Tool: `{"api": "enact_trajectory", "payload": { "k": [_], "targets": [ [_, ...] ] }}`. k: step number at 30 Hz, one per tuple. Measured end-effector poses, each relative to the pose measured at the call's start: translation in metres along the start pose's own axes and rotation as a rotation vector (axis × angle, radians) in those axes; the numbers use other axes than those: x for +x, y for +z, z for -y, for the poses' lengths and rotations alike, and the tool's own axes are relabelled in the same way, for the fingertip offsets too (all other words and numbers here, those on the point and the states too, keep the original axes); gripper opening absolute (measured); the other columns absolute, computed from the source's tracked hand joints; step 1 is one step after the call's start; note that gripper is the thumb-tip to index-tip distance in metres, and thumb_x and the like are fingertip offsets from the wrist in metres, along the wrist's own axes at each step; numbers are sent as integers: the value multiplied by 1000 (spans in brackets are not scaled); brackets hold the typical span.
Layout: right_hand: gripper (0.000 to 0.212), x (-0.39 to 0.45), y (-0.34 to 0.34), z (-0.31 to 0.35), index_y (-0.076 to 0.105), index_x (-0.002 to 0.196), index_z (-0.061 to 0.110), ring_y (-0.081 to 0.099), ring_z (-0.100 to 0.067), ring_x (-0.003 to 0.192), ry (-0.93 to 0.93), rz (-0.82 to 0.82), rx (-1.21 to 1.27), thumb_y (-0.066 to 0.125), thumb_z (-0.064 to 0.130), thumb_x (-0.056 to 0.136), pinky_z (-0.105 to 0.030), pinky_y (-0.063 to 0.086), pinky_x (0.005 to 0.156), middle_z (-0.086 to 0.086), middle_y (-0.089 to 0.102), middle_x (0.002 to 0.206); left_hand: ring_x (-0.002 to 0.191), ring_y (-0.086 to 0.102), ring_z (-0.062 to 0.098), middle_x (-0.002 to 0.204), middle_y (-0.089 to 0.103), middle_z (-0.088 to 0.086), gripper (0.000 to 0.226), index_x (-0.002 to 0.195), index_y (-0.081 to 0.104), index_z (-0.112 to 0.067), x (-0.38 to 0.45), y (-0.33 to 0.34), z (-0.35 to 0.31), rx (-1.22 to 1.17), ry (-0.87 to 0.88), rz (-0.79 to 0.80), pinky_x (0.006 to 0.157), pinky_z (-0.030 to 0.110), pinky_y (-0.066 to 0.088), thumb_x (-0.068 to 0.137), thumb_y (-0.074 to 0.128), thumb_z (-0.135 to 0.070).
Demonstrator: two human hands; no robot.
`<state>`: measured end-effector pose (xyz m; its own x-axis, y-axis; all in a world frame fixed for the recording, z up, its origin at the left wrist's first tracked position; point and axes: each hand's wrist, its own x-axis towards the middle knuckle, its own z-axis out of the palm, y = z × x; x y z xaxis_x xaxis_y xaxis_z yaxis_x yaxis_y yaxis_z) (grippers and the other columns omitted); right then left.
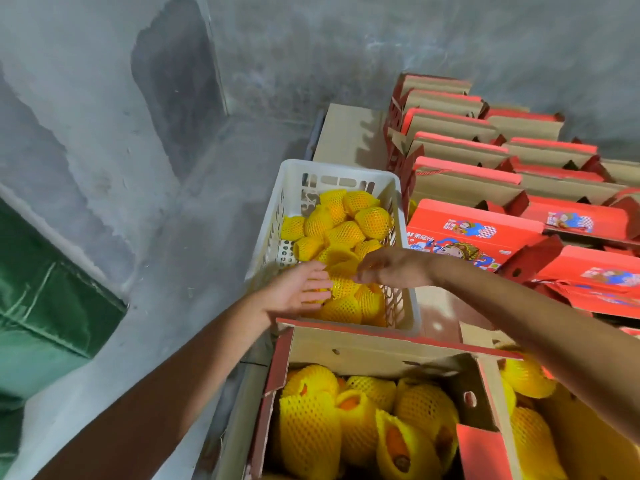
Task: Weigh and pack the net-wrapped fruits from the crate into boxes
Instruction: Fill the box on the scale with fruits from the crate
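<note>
**Two hands over the crate**

Two bare hands reach into the white slotted crate [346, 171], the landmark here. Far left of the crate lies a green sheet [41, 289] on grey concrete floor [156, 220].

Over the crate's near left rim, the left hand [294, 289] is released: palm up, fingers straight, their tips touching a net-wrapped fruit [341, 287] in the crate's near half. More fruits in yellow foam net [346, 220] fill the crate toward its far end.

Just right of the left hand, over the crate's near right part, the right hand [391, 266] hangs with fingers curled down onto the nets; whether it grasps a fruit, I cannot tell.

Nearer than the crate, touching its near rim, stands an open box [346, 348], brown inside and red outside, holding netted fruits [374, 417]; some show orange flesh through the net's open end. Right of that box, a second open box [588, 441] also holds netted fruits [526, 375].

Right of the crate, closed red boxes [485, 230] show a cartoon figure and Chinese writing, too blurred to read. Beyond them, to the crate's far right, open-flapped boxes [460, 147] stand in rows. A plain cardboard sheet [346, 133] lies behind the crate.
</note>
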<state>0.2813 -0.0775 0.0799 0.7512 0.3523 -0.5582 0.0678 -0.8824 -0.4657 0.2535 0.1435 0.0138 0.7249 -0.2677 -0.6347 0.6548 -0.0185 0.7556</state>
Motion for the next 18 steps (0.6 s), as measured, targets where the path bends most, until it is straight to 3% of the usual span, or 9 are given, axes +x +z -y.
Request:
{"api": "enact_trajectory", "payload": {
  "k": [4, 5, 8, 10, 11, 15, 18],
  "targets": [
    [22, -65, 6, 26, 71, 110, 3, 70, -36, 98, -242, -184, 267, 67, 21, 99, -53, 53, 99, -16, 74, 109, 114, 70, 31, 123, 72, 14, 44, 128, 61, -2, -55, -9, 18, -116, 150, 67, 102, 44, 52, 104, 51, -37],
    [16, -84, 9, 33, 73, 107, 4, 71, -36, 97, -309, -243, 279, 67, 17, 99, -50, 56, 97, -16, 74, 107, 114, 70, 31, 123, 72, 15, 44, 130, 60, -2, -67, -12, 28, -127, 177, 55, 99, 44, 53, 105, 48, -36],
    [9, -136, 22, 50, 77, 102, 11, 70, -15, 88, -467, -349, 293, 71, 13, 96, -34, 57, 90, -9, 77, 99, 107, 73, 24, 119, 73, 17, 34, 124, 61, -9, -100, -17, 56, -197, 239, -60, 87, 34, 58, 106, 46, -34],
    [9, -163, 35, 57, 77, 100, 7, 68, -13, 84, -542, -375, 340, 70, 6, 95, -31, 56, 84, -10, 77, 94, 92, 73, 8, 108, 73, 5, 24, 114, 62, -14, -122, -16, 73, -230, 295, -147, 71, 21, 54, 106, 46, -31],
    [9, -173, 43, 59, 76, 100, 3, 69, -14, 81, -568, -368, 363, 68, 1, 96, -31, 57, 81, -9, 77, 90, 93, 70, 6, 107, 70, -1, 22, 111, 62, -15, -131, -14, 81, -234, 305, -172, 71, 21, 51, 105, 48, -31],
    [9, -192, 75, 50, 70, 103, -5, 73, -20, 74, -450, -153, 426, 66, -4, 95, -29, 61, 69, -3, 77, 84, 100, 72, 13, 114, 75, 5, 18, 116, 68, -11, -161, -12, 123, -213, 369, -190, 85, 31, 57, 100, 59, -14],
    [15, -195, 93, 35, 72, 107, 15, 73, -17, 87, -297, -35, 61, 73, 10, 93, -30, 58, 82, 5, 78, 93, 121, 59, 19, 124, 67, 2, 21, 120, 66, -17, -185, -10, 153, -205, 383, -200, 112, 48, 43, 101, 60, -21]
  ]
}}
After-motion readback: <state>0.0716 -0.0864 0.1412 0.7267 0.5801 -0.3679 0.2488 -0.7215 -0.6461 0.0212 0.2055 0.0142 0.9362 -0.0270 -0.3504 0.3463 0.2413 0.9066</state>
